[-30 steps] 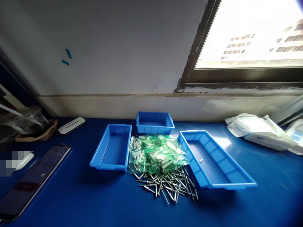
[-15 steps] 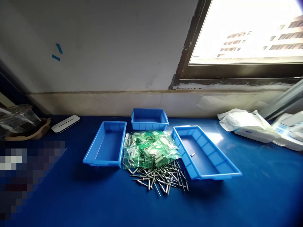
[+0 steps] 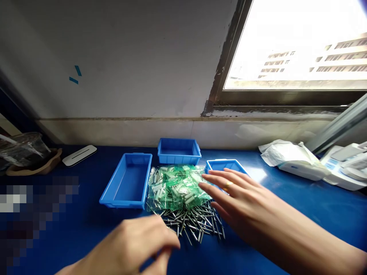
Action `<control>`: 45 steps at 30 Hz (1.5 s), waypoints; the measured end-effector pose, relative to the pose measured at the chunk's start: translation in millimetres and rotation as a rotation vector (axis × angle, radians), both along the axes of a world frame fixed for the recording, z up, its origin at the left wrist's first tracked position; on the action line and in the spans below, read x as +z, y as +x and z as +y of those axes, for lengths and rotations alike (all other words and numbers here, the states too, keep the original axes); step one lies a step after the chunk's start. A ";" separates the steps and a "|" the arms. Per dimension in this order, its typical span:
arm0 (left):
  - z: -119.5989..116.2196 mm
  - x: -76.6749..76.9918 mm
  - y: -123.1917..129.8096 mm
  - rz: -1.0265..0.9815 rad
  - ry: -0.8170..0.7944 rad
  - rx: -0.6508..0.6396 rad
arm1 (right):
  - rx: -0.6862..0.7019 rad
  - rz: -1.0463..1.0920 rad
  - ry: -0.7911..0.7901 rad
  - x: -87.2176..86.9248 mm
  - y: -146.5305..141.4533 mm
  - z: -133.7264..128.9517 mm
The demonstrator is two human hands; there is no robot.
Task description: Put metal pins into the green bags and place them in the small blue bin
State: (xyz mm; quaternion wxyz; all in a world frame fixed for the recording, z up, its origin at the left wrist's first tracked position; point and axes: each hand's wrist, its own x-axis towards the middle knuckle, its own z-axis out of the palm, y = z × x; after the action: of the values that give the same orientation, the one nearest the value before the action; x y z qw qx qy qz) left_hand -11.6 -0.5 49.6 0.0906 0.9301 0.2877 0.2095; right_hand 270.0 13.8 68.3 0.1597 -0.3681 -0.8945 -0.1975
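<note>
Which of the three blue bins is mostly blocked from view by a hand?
The rightmost bin, largely hidden behind the right hand. The left bin and back bin are unobstructed.

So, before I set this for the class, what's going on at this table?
A person has both bare hands over the blue table. The right hand is open, fingers spread, in front of the right tray and beside the green packets. The left hand is curled near the loose metal pins; whether it holds anything can't be told. The packets lie among three blue trays, with the pins spread in front of them.
</note>
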 end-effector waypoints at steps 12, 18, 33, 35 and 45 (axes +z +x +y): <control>3.5 -53.0 32.3 -0.061 0.166 -0.252 | -0.033 0.000 0.077 5.2 -1.6 10.7; 1.4 -44.8 26.8 -0.244 -0.152 -0.033 | -0.014 0.510 -0.218 8.0 -13.1 -30.5; 8.9 -24.3 24.9 -0.204 -0.573 -0.182 | -0.063 0.652 -1.101 -37.3 -35.9 -40.7; 8.5 -23.7 24.1 -0.125 -0.553 -0.162 | -0.072 0.674 -1.157 -35.7 -35.0 -41.0; 5.2 -17.1 30.2 -0.059 -0.660 -0.081 | 0.082 0.671 -0.923 -46.3 -33.7 -46.0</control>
State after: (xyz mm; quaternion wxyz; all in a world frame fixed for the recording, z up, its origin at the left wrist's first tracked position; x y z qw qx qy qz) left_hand 18.5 4.7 32.5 0.4038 0.8547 0.3000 0.1281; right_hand 236.3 -32.2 22.0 0.2654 -0.4074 -0.8017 0.3476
